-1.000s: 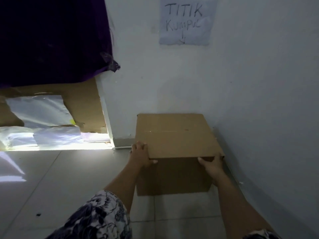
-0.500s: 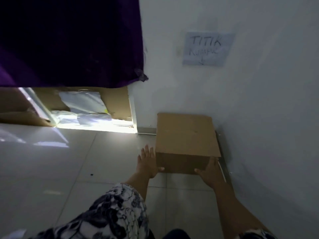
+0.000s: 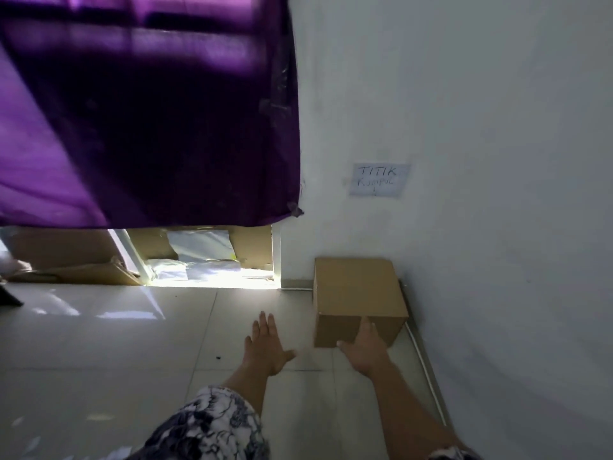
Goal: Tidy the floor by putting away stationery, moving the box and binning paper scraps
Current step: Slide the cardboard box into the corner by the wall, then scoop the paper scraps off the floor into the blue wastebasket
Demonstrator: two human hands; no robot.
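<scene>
A closed brown cardboard box [image 3: 356, 287] rests on the tiled floor in the corner, against the white wall and under a paper sign [image 3: 379, 179] that reads "TITIK KUMPUL". My right hand [image 3: 365, 346] lies flat against the box's front face with fingers extended, not gripping. Off to the box's left, my left hand [image 3: 265, 346] hovers above the floor with fingers spread, holding nothing.
A purple curtain [image 3: 149, 111] hangs at the upper left. Below it, flattened cardboard [image 3: 73, 260] and white plastic sheets [image 3: 199, 254] lie in a bright doorway gap. A thin white pipe [image 3: 428, 370] runs along the right wall's base. Pale paper scraps [image 3: 30, 443] lie at the lower left.
My left hand has come off the box's left side and drawn away with fingers spread. My head has risen and pulled back, so the box looks smaller. The box stays in the corner.
</scene>
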